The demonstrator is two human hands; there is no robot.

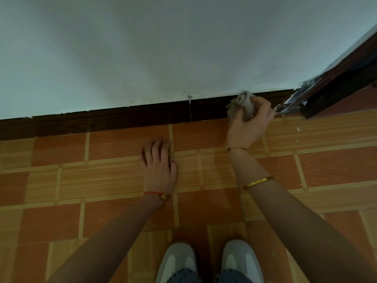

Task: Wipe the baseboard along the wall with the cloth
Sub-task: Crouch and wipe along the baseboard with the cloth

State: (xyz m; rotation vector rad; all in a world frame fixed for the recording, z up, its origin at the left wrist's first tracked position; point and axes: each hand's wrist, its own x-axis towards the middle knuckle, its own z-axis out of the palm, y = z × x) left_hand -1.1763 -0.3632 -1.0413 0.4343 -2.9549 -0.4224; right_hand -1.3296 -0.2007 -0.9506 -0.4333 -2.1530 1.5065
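Two grey-and-white shoes and blue denim cuffs are cut off by the bottom edge. Against the dark brown wooden baseboard, near its right end, the right hand grips a crumpled grey cloth, fingers curled round it. Left of the cloth and below the baseboard, the left hand rests flat, fingers straight, on the orange and tan tiled floor. Right of the cloth stands a dark, paint-flecked door frame. White wall rises above the baseboard. Part of the cloth is hidden behind the fingers.
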